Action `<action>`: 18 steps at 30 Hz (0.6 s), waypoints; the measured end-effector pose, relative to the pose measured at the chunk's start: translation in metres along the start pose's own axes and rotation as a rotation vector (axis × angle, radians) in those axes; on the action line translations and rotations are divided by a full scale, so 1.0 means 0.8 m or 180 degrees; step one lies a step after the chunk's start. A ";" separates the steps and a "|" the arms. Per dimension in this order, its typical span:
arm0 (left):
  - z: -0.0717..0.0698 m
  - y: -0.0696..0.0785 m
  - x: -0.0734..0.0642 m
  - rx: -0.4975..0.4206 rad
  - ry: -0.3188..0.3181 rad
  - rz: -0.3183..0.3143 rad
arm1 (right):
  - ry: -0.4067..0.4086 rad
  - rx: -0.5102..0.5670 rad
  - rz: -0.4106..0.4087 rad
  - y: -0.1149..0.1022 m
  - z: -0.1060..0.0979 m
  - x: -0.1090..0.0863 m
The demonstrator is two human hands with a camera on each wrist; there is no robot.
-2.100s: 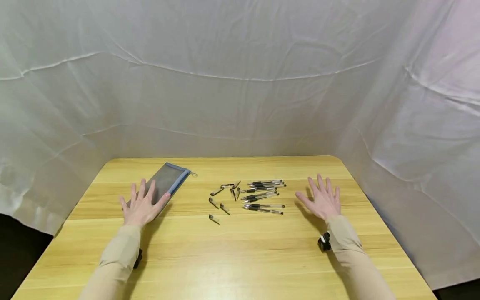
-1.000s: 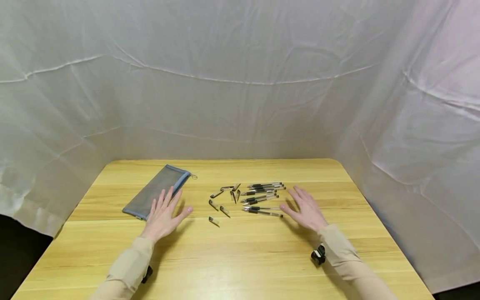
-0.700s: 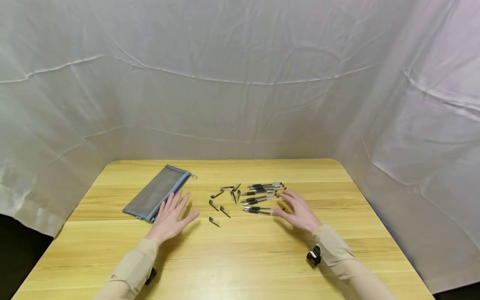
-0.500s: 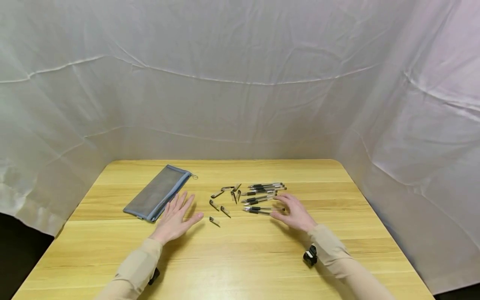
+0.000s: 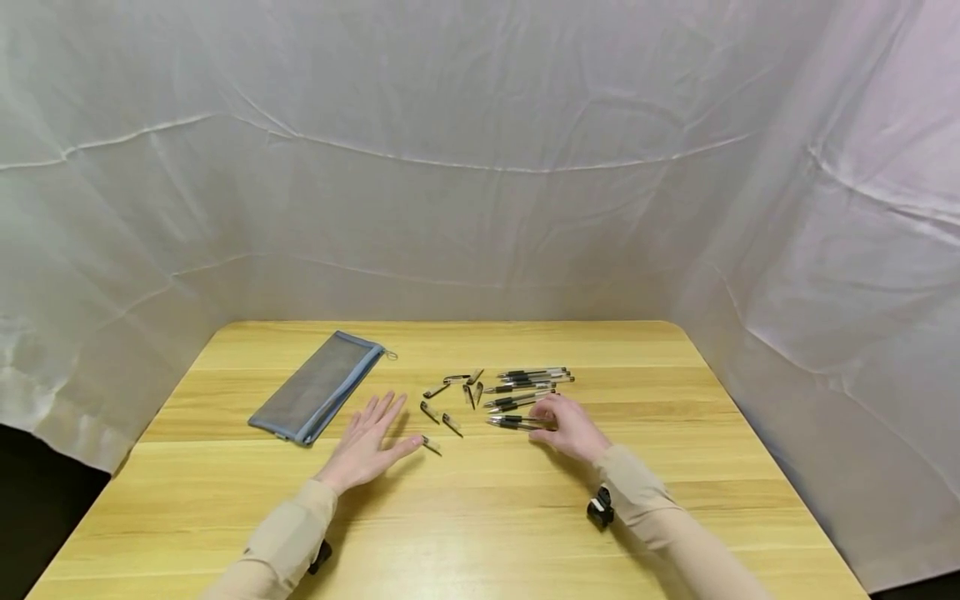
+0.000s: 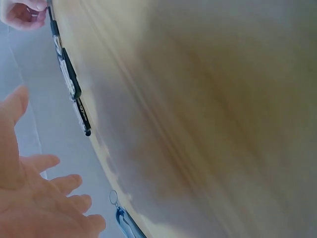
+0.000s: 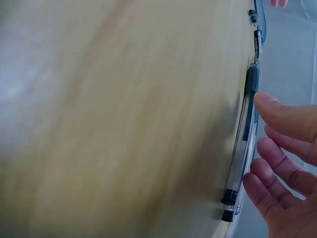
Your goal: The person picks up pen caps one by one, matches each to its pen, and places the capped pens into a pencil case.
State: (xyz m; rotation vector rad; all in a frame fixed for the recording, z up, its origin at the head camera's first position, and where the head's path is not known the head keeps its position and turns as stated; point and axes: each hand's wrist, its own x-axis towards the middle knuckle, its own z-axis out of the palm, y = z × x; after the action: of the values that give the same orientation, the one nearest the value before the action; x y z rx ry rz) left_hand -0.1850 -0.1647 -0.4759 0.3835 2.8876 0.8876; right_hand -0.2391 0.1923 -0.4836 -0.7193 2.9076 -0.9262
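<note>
In the head view my left hand (image 5: 365, 454) is spread wide with its thumb at the nearest pen cap (image 5: 431, 445), holding nothing. Several other loose black-and-clear caps (image 5: 452, 424) lie just beyond it. My right hand (image 5: 567, 429) reaches over the two nearest uncapped gel pens (image 5: 513, 422), covering their rear ends. In the right wrist view, the thumb (image 7: 270, 106) lies close along a pen's clear barrel (image 7: 237, 158), with the bent fingers apart from it. More gel pens (image 5: 528, 377) with black grips lie behind, roughly parallel, tips to the left.
A grey mesh zip pouch (image 5: 318, 387) with blue edging lies at the left, beyond my left hand; its pull ring (image 5: 390, 354) points to the back right. The wooden table (image 5: 465, 517) ends at grey cloth (image 5: 480, 208) hung around the back and sides.
My left hand has moved off the pouch, rightward to the caps. My right hand has moved left and its fingers have bent in over the nearest pens. Pens and caps lie as before.
</note>
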 end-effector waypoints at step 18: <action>0.005 0.002 0.002 -0.0425 -0.0158 0.0074 | -0.0178 -0.0385 -0.0041 -0.004 0.010 0.016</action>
State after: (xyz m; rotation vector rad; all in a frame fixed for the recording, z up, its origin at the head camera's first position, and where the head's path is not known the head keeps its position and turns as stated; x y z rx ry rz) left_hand -0.1853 -0.1614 -0.4783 0.4212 2.7651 1.0519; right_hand -0.2480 0.1803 -0.4872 -0.7579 2.9334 -0.7235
